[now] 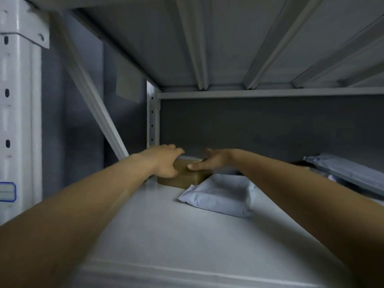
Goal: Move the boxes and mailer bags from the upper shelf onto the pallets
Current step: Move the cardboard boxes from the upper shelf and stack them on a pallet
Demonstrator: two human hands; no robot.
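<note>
A small brown cardboard box (185, 176) lies at the back left of the white upper shelf (158, 225). My left hand (164, 161) grips its left end, fingers curled over the top edge. My right hand (212, 160) is on its right end, thumb along the front face and fingers reaching over the top. A white mailer bag (220, 194) lies just in front and right of the box, under my right forearm. Another grey-white mailer bag (351, 173) lies tilted at the far right.
The shelf above forms a low ribbed ceiling (228, 48). A white perforated upright (152, 115) stands at the back left corner and a larger one (18, 121) near left, with a diagonal brace (93, 96). A dark back panel (259, 125) closes the rear.
</note>
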